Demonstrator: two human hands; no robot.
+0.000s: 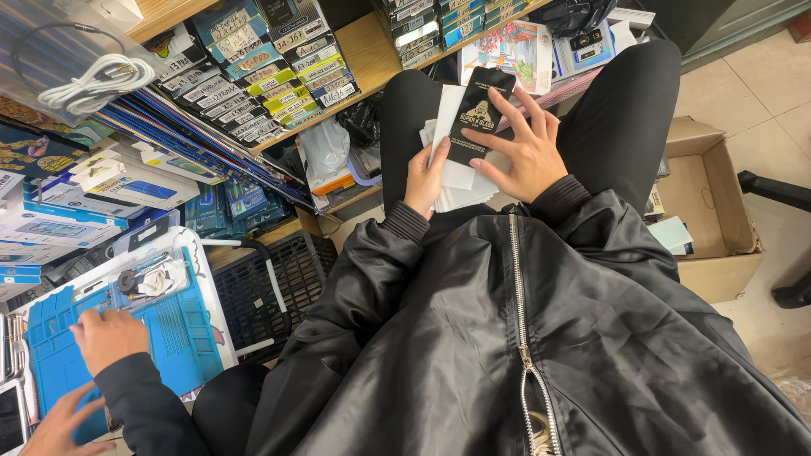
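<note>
I sit in a black zip jacket with my hands over my lap. My left hand [425, 176] grips the lower left side of a stack of flat white packets [456, 173]. On top of that stack lies a slim black packet [478, 112] with a pale figure printed on it. My right hand [525, 145] holds this black packet by its right edge, fingers spread across it and thumb at its lower end. Both hands rest between my black-trousered knees.
Wooden shelves [367, 51] with many upright labelled boxes stand ahead. An open cardboard box [714, 211] sits on the tiled floor at right. A black plastic crate [262, 283] stands at left. Another person's hands [108, 336] work over a blue mat [173, 325] at lower left.
</note>
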